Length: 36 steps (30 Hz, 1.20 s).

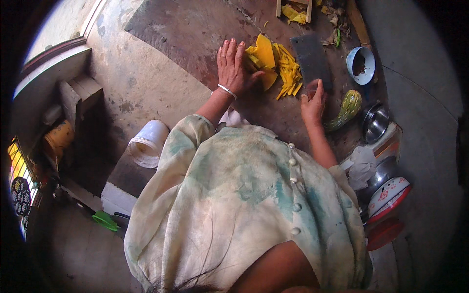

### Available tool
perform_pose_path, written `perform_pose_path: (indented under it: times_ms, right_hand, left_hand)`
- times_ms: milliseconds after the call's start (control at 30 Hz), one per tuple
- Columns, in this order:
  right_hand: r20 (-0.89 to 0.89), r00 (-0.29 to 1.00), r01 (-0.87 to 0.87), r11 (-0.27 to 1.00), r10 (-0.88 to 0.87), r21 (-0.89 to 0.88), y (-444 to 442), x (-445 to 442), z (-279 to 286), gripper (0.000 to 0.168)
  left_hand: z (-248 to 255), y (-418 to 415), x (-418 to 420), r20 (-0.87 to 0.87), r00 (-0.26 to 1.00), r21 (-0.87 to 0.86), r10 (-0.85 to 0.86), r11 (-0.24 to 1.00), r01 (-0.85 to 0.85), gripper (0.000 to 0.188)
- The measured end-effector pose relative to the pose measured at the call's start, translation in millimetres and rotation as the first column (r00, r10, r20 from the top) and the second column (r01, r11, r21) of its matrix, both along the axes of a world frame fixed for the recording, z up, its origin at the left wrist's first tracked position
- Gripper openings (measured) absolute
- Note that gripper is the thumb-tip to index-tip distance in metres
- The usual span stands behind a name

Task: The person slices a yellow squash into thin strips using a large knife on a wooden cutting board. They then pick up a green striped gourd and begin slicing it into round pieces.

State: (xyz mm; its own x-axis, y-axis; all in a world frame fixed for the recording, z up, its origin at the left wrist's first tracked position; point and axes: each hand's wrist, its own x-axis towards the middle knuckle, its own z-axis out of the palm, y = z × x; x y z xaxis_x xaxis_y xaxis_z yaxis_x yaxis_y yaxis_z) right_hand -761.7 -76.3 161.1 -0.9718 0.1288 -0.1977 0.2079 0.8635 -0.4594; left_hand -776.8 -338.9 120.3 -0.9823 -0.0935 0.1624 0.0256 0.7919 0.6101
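My left hand [232, 71], with a white bangle at the wrist, is spread at the left side of flat yellow-orange squash slices [264, 53]. Its thumb points towards the slices; whether it touches them is unclear. A heap of thin-cut squash strips [289, 71] lies just right of the slices. Right of the strips is a cleaver with a dark, broad blade [311, 58]. My right hand [314, 104] grips it at the near end, where the fingers hide the handle. A green-striped squash [348, 110] lies right of that hand.
A blue-white bowl [361, 66] with dark bits stands right, near metal bowls [376, 122]. Peelings [331, 22] and a small wooden frame [309, 11] are at the top. A white bucket [149, 141] stands left, a floral enamel basin [388, 196] lower right.
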Motion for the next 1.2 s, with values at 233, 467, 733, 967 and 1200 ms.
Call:
perform_pose_path:
  times_ms: [233,467,733,967,1200]
  right_hand:
    - [-0.012,0.943,-0.329,0.930,0.332,-0.163,-55.5,-16.8,2.7,0.046]
    - [0.171,0.933,-0.325,0.945,0.316,0.026,-96.6,-22.8,-1.3,0.028]
    - [-0.116,0.955,-0.296,0.904,0.273,-0.310,-92.2,-39.3,38.3,0.013]
    - [-0.128,0.889,-0.457,0.845,0.439,-0.280,-106.7,-81.3,9.6,0.036]
    - [-0.064,0.899,-0.438,0.887,0.434,-0.145,-115.7,-85.1,3.7,0.047]
  left_hand:
    - [-8.6,-5.1,0.1,-0.002,0.999,-0.001,-0.049,0.999,0.049,0.095]
    - [-2.3,-7.3,1.6,0.030,0.998,0.071,-0.055,0.996,0.052,0.089]
    - [-7.2,-12.4,8.3,-0.006,0.998,0.088,-0.064,0.994,0.064,0.088]
    - [-3.7,-8.1,2.5,-0.053,0.996,0.115,-0.066,0.991,0.072,0.093]
    - [-3.4,-11.2,-8.7,0.016,0.990,-0.046,-0.140,0.989,0.140,0.077]
